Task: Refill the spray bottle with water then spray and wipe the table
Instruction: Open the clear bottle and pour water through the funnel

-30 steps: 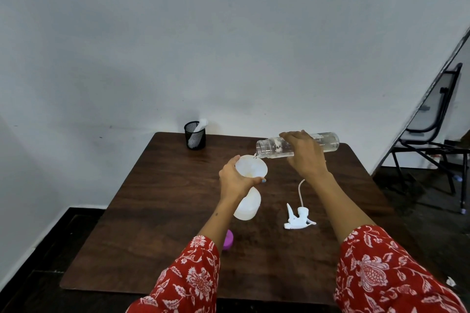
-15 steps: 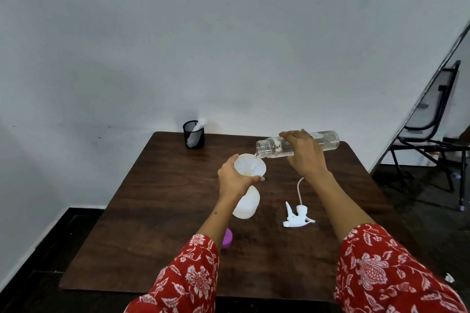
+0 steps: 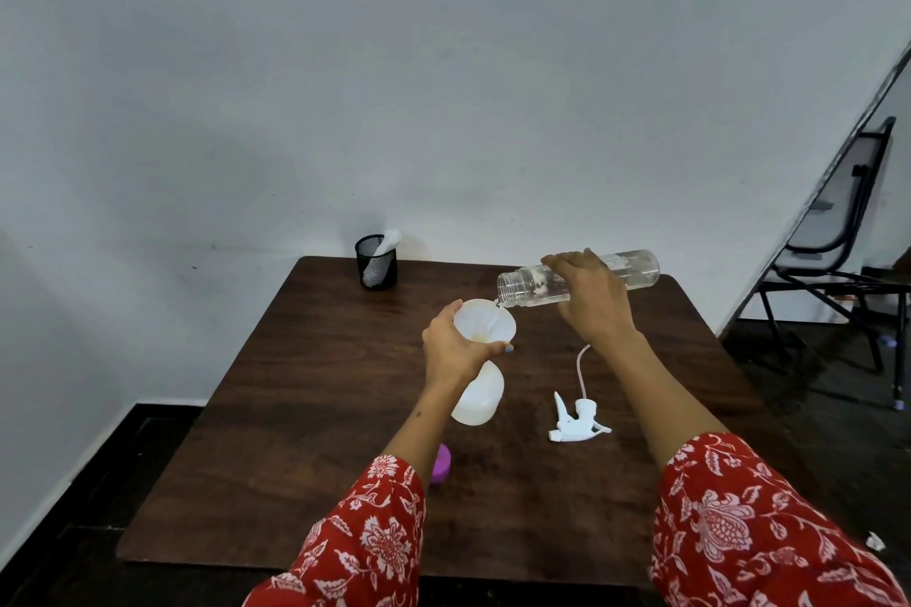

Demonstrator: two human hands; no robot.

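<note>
A white spray bottle body [image 3: 479,399] stands on the dark wooden table [image 3: 315,384] with a white funnel [image 3: 484,324] in its neck. My left hand [image 3: 453,350] grips the funnel and the bottle's neck. My right hand [image 3: 594,298] holds a clear water bottle [image 3: 530,286] almost level, its open mouth at the funnel's rim, and a thin stream runs into the funnel. The white trigger spray head [image 3: 577,421] with its dip tube lies on the table to the right of the bottle.
A black mesh cup [image 3: 377,262] with a white cloth in it stands at the table's far edge. A purple cap [image 3: 442,462] lies near my left forearm. A black chair [image 3: 838,256] stands off to the right by the wall.
The water bottle's rear end has risen slightly. Both hands stay in the same place over the funnel.
</note>
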